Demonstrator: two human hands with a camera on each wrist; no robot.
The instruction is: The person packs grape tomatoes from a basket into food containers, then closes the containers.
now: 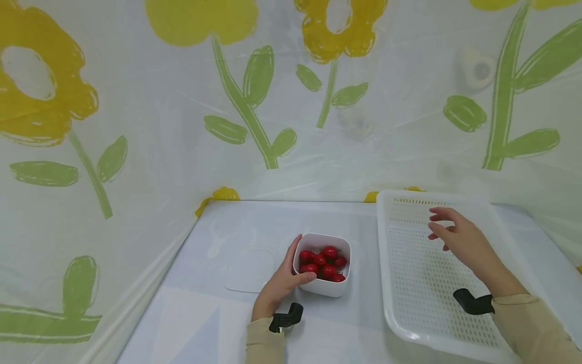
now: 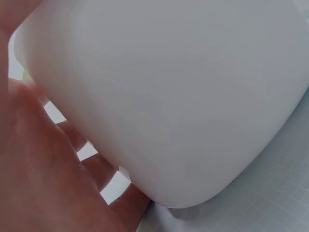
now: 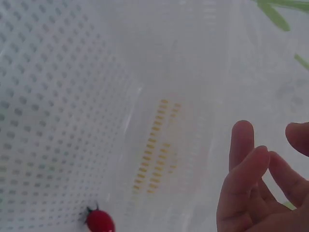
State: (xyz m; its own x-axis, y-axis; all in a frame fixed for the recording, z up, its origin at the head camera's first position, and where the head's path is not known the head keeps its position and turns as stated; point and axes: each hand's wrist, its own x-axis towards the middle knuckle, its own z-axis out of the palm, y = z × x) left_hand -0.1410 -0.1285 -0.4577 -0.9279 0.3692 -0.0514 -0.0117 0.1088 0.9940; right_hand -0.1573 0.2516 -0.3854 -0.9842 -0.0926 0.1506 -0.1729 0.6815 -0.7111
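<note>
A square white container (image 1: 324, 288) holding several red cherry tomatoes (image 1: 328, 271) stands on the table. My left hand (image 1: 283, 283) grips its left side, thumb over the near rim and fingers along the wall. The container's white wall (image 2: 169, 96) fills most of the left wrist view. Over the far part of a white perforated basket (image 1: 409, 283), my right hand (image 1: 464, 242) hovers with loosely bent fingers and holds nothing. In the right wrist view one cherry tomato (image 3: 100, 221) lies in the basket; my right hand hides that spot in the head view.
A faint, clear, square lid-like sheet (image 1: 250, 270) lies on the white table (image 1: 191, 303), left of the container. Behind the table hangs a pale curtain (image 1: 159, 126) with yellow flowers and green leaves. The basket's raised rim (image 1: 386, 298) stands to the right of the container.
</note>
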